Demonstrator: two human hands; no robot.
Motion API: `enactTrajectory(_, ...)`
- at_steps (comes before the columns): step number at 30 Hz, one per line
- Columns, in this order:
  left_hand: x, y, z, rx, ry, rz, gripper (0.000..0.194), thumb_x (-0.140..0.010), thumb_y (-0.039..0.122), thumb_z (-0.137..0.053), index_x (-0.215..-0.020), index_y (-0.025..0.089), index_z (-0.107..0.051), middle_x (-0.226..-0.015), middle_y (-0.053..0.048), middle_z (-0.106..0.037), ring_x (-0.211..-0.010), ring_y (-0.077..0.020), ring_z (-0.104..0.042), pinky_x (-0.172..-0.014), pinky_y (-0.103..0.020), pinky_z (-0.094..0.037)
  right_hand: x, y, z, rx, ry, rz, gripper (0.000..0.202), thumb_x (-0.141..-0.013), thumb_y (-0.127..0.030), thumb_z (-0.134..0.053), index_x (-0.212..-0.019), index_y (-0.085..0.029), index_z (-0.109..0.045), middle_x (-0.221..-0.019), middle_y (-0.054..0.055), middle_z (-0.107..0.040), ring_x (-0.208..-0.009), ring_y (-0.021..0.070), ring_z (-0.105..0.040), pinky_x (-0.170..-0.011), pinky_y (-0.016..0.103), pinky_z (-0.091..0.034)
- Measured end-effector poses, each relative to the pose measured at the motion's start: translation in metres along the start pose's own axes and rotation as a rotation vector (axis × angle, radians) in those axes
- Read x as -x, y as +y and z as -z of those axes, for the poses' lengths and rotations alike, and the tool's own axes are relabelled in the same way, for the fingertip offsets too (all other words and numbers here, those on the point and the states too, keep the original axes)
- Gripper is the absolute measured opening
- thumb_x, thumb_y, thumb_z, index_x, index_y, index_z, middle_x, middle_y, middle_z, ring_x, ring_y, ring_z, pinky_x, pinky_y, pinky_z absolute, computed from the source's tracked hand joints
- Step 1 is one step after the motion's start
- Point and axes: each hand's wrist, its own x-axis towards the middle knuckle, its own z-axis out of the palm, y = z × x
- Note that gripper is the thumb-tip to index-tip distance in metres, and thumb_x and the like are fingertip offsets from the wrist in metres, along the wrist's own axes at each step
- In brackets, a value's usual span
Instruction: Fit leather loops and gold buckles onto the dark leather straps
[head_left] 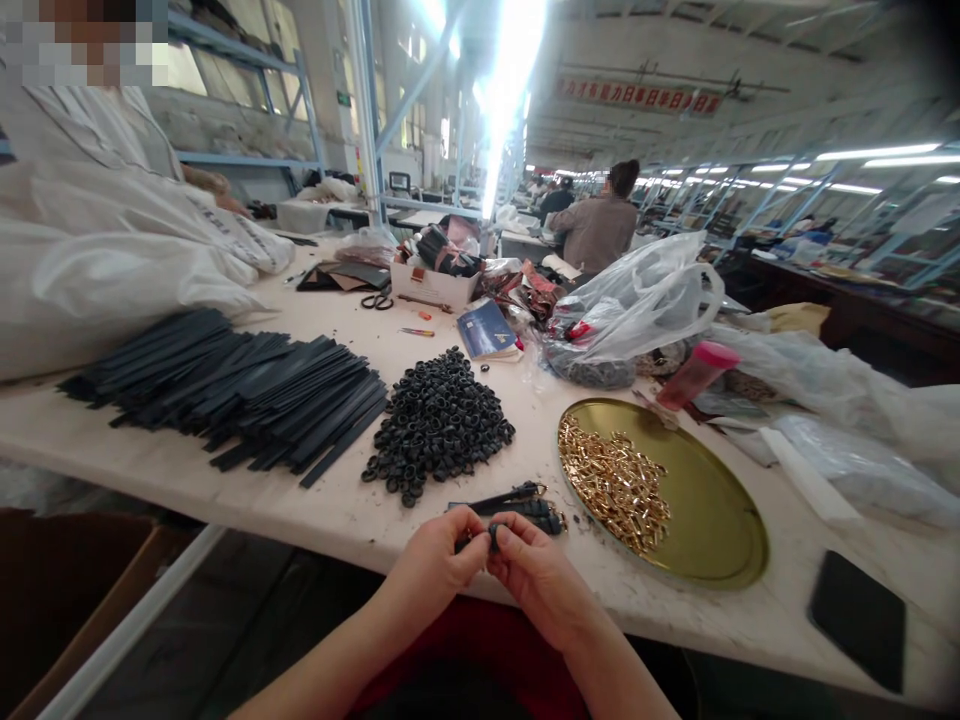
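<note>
My left hand point(439, 555) is closed, pinching a dark strap mostly hidden by its fingers. Against it, my right hand point(536, 565) is closed on a small black loop point(493, 534), held between thumb and fingertips. The fingertips of both hands meet at the table's front edge. Just beyond them lie several black straps point(517, 502) with gold metal hardware at their ends. Behind these is a heap of small black loops point(442, 420). Flat black strips point(255, 390) are stacked to the left. On the right, a round gold tray point(720, 530) carries a pile of gold metal clasps point(611, 480).
A phone point(859, 618) lies at the right edge. Farther back are scissors point(377, 300), a blue booklet point(487, 330), a white box point(431, 290), a clear plastic bag point(637, 310) and a pink-lidded jar point(697, 375). A white sack point(112, 260) covers the left. A person stands behind it.
</note>
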Motion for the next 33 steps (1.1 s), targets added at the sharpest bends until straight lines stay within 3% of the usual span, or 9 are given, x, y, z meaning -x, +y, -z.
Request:
enactTrajectory(4, 0.002, 0.001, 0.002, 0.157, -0.066, -0.074, 0.021, -0.078, 0.021, -0.043, -0.097, 0.016, -0.049, -0.069, 0.002, -0.057, -0.061, -0.0107, -0.051, -0.058, -0.021, -0.038, -0.002, -0.008, -0.003, 0.074, 0.072, 0.111, 0.021, -0.065, -0.029, -0.072, -0.077, -0.016, -0.062, -0.068, -0.002, -0.058, -0.058, 0.0076, -0.047, -0.060, 0.021, -0.038)
enactTrajectory(9, -0.006, -0.003, 0.001, 0.236, -0.023, -0.073, 0.015, -0.079, 0.020, -0.045, -0.093, 0.016, -0.045, -0.075, -0.002, -0.063, -0.069, -0.0131, -0.057, -0.065, -0.024, -0.041, -0.004, -0.004, -0.006, 0.239, 0.029, 0.168, 0.016, -0.071, -0.029, -0.066, -0.080, -0.016, -0.062, -0.065, -0.002, -0.058, -0.062, 0.0101, -0.048, -0.064, 0.024, -0.038)
enactTrajectory(12, -0.013, -0.009, 0.002, 0.206, -0.015, 0.011, 0.016, -0.078, 0.025, -0.048, -0.092, 0.017, -0.044, -0.069, 0.001, -0.062, -0.062, -0.0125, -0.055, -0.058, -0.023, -0.039, -0.007, -0.002, -0.003, 0.217, 0.072, 0.174, 0.029, -0.076, -0.043, -0.057, -0.082, -0.016, -0.063, -0.070, 0.001, -0.060, -0.064, 0.0120, -0.050, -0.065, 0.026, -0.039)
enactTrajectory(14, -0.018, -0.012, 0.004, 0.128, 0.000, 0.055, 0.017, -0.076, 0.029, -0.050, -0.088, 0.017, -0.045, -0.064, 0.003, -0.059, -0.057, -0.0121, -0.053, -0.054, -0.022, -0.036, -0.010, -0.002, -0.001, 0.142, 0.080, 0.138, 0.035, -0.077, -0.049, -0.053, -0.078, -0.015, -0.064, -0.071, 0.003, -0.061, -0.063, 0.0123, -0.051, -0.063, 0.026, -0.040)
enactTrajectory(19, -0.026, -0.013, 0.011, 0.006, -0.004, 0.100, 0.012, -0.073, 0.029, -0.052, -0.074, 0.018, -0.046, -0.062, 0.003, -0.055, -0.058, -0.0125, -0.051, -0.053, -0.022, -0.034, -0.018, -0.004, 0.001, 0.096, -0.016, -0.069, 0.025, -0.071, -0.038, -0.066, -0.082, -0.017, -0.061, -0.066, -0.002, -0.054, -0.055, 0.0075, -0.044, -0.055, 0.020, -0.037)
enactTrajectory(27, -0.039, -0.017, 0.014, -0.064, -0.030, 0.139, 0.015, -0.070, 0.030, -0.056, -0.078, 0.018, -0.056, -0.066, 0.002, -0.059, -0.064, -0.0143, -0.053, -0.058, -0.023, -0.036, -0.032, -0.002, 0.013, -0.002, -0.108, -0.256, 0.029, -0.064, -0.035, -0.073, -0.077, -0.015, -0.057, -0.064, -0.004, -0.049, -0.054, 0.0065, -0.041, -0.053, 0.019, -0.034)
enactTrajectory(33, -0.039, -0.011, 0.011, 0.353, -0.150, 0.268, 0.019, -0.070, 0.033, -0.057, -0.077, 0.015, -0.053, -0.066, 0.001, -0.060, -0.059, -0.0111, -0.051, -0.052, -0.021, -0.036, -0.035, -0.004, 0.013, 0.218, 0.098, 0.029, 0.029, -0.071, -0.042, -0.063, -0.069, -0.018, -0.049, -0.060, -0.003, -0.049, -0.056, 0.0097, -0.044, -0.055, 0.022, -0.036)
